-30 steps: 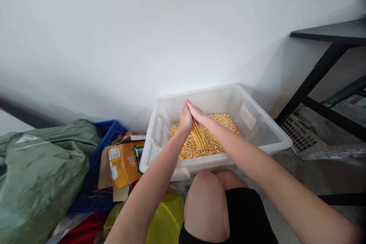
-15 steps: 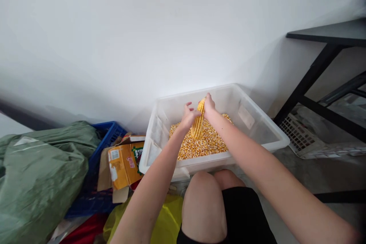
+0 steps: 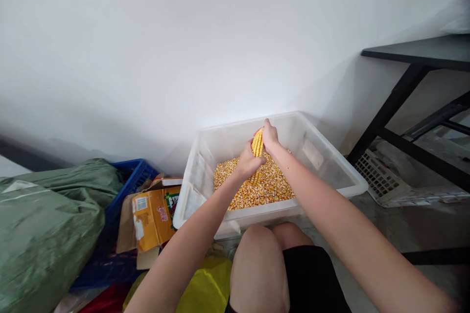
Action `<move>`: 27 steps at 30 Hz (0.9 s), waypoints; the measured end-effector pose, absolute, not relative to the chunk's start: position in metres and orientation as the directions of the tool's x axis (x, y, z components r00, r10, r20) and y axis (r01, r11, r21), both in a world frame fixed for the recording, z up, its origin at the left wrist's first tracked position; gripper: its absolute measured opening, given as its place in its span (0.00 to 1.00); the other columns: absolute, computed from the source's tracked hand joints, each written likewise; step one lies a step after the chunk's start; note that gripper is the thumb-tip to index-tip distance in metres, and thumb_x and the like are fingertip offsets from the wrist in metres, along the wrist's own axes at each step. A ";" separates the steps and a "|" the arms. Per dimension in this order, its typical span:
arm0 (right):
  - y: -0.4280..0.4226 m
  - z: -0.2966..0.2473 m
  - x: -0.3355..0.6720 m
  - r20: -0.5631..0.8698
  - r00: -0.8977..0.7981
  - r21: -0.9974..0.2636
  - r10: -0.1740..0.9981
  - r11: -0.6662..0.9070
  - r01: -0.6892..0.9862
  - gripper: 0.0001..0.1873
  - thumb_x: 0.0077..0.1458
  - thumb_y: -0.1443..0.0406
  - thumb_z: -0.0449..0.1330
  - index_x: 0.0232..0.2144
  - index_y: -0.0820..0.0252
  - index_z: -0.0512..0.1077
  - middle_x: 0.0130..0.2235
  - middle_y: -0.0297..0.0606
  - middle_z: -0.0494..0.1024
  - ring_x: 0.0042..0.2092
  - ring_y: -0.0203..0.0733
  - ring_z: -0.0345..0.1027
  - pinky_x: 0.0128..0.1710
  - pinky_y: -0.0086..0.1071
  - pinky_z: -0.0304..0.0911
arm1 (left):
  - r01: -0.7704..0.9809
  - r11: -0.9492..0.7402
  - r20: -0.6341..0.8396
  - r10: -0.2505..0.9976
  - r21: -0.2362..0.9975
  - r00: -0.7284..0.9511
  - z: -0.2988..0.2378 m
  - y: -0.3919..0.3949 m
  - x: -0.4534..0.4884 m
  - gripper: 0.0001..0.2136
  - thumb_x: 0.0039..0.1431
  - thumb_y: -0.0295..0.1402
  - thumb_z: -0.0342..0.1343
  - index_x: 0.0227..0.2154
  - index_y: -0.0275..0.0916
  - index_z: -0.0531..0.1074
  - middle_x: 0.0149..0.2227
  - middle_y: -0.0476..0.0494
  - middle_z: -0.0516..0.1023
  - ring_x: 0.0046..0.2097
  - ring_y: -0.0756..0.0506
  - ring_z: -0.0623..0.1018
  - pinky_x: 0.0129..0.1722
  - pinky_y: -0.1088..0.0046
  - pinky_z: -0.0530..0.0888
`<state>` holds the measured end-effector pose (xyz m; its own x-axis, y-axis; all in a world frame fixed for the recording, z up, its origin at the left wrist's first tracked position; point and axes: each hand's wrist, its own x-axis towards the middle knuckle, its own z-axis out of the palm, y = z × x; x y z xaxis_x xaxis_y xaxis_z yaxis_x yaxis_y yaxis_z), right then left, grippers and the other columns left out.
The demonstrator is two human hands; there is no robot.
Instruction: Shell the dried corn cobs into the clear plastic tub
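A yellow corn cob (image 3: 257, 142) is held aslant inside a translucent bin (image 3: 235, 138), above loose kernels (image 3: 270, 190). The right hand (image 3: 270, 135) has its fingers curled about the cob's upper end; the left hand (image 3: 249, 160) grips its middle, fingers closed and thumb across the near side. Whether the lower tip touches the kernels cannot be told. An orange carton (image 3: 152, 217) lies just left of the bin.

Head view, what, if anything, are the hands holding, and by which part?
An ear of corn: left hand around its middle, right hand at its upper end.
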<state>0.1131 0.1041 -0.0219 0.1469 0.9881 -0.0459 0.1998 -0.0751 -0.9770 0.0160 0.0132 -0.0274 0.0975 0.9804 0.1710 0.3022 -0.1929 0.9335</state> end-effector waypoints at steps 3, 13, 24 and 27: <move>0.103 -0.021 0.114 -0.054 0.189 -0.987 0.980 -0.081 0.138 0.38 0.63 0.50 0.29 0.36 0.67 0.73 0.33 0.50 0.78 0.31 0.43 0.74 0.29 0.30 0.66 | 0.130 -0.098 0.083 0.990 0.987 0.117 -0.024 0.009 0.019 0.40 0.35 0.23 0.56 0.58 0.39 0.59 0.43 0.42 0.74 0.37 0.44 0.74 0.38 0.67 0.71; 0.104 -0.025 0.123 -0.194 0.098 -0.969 0.976 -0.175 -0.172 0.13 0.58 0.58 0.53 0.32 0.63 0.70 0.25 0.40 0.76 0.26 0.39 0.70 0.26 0.30 0.66 | -0.005 0.086 -0.083 0.971 0.996 0.222 -0.016 0.016 0.006 0.41 0.34 0.23 0.55 0.59 0.40 0.56 0.29 0.50 0.70 0.22 0.50 0.68 0.21 0.72 0.68; 0.084 -0.007 0.104 -0.161 0.051 -0.973 0.986 -0.167 0.157 0.32 0.58 0.42 0.42 0.33 0.61 0.72 0.36 0.48 0.78 0.37 0.48 0.74 0.36 0.37 0.68 | 0.384 -0.063 0.098 0.993 0.921 -0.072 -0.030 0.025 0.001 0.45 0.33 0.28 0.66 0.59 0.39 0.56 0.45 0.39 0.74 0.45 0.38 0.74 0.45 0.62 0.69; 0.080 -0.009 0.097 -0.102 0.195 -0.915 0.976 -0.169 0.366 0.38 0.58 0.40 0.37 0.31 0.63 0.74 0.38 0.54 0.78 0.45 0.54 0.72 0.44 0.39 0.64 | 0.382 -0.101 0.124 0.992 0.919 -0.036 -0.031 0.022 0.006 0.47 0.32 0.27 0.67 0.60 0.40 0.55 0.46 0.38 0.74 0.47 0.36 0.74 0.47 0.62 0.68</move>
<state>0.0971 0.0803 -0.0086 0.1948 0.9755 -0.1020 0.3662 -0.1688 -0.9151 0.0055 0.0217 -0.0310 -0.0357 0.9916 0.1242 0.3816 -0.1013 0.9187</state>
